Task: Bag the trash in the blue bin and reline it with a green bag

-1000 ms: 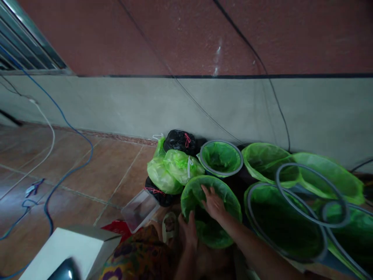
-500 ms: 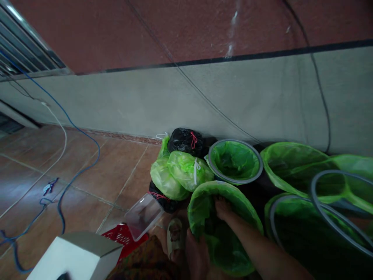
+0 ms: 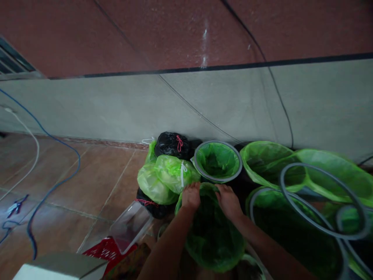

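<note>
In front of me stands a trash bin lined with a green plastic bag (image 3: 215, 249); the bag is folded out over its rim. My left hand (image 3: 191, 197) is closed over the far left part of that rim, fingers curled on the bag's edge. On the far right part, my right hand (image 3: 229, 200) grips the bag's edge the same way, its fingertips partly hidden. Just behind is another bin (image 3: 218, 179) with a grey ring holding its green liner. Tied green bags (image 3: 175, 171) and a tied black bag (image 3: 171, 144) lie to the left.
More green-lined bins (image 3: 268, 151) stand at the right, with a loose grey ring (image 3: 323, 232) across them. A clear plastic tub (image 3: 132, 223), a red basket (image 3: 101, 251) and a white box (image 3: 61, 268) are at the lower left. A blue cable (image 3: 55, 186) crosses the tiles.
My right hand has come out of the bin's inside and moved to its far rim. My left hand has risen to the rim's left side. The view has shifted right.
</note>
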### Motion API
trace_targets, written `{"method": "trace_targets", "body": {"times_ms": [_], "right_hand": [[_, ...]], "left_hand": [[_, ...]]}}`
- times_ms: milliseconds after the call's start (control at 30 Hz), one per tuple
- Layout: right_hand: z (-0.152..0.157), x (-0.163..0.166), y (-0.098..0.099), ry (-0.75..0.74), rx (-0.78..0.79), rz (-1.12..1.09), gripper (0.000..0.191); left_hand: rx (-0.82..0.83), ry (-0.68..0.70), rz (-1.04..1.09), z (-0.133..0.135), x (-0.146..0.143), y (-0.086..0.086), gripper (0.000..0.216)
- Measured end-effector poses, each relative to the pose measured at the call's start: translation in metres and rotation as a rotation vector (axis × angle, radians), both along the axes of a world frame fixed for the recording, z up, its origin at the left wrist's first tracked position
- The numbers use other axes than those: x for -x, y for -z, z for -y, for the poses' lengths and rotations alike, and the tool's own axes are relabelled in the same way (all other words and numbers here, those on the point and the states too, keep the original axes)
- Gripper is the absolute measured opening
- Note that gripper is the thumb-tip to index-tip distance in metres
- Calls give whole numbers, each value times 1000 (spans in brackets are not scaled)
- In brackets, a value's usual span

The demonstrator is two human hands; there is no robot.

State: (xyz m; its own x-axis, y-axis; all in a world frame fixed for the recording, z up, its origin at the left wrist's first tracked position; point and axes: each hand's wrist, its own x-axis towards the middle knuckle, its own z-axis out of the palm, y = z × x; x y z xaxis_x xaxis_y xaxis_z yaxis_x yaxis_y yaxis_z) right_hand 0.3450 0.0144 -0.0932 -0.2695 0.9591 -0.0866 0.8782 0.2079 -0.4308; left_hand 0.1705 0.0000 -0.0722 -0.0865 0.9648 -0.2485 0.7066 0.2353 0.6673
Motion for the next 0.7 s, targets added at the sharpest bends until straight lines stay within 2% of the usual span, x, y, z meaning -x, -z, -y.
{"method": "trace_targets", "body": {"times_ms": [100, 200, 433, 533, 600, 700], "right_hand": [[-9, -8, 16, -12, 106, -8, 37], [-17, -10, 21, -17, 139, -6, 34], [-24, -10, 13, 51, 108, 7, 31], [-24, -18, 7, 76, 130, 89, 28], [-18, -23, -2, 106, 118, 131, 32], [4, -20, -16, 136, -31, 126, 43]], "left_hand": [[34, -9, -18, -3, 6, 12, 29], [46, -42, -48, -1, 11, 17, 27], [62, -42, -69, -16, 8, 21, 24], [70, -20, -50, -21, 12, 17, 23], [59, -21, -27, -19, 22, 13, 29], [0, -219, 123, -2, 44, 10, 33]]}}
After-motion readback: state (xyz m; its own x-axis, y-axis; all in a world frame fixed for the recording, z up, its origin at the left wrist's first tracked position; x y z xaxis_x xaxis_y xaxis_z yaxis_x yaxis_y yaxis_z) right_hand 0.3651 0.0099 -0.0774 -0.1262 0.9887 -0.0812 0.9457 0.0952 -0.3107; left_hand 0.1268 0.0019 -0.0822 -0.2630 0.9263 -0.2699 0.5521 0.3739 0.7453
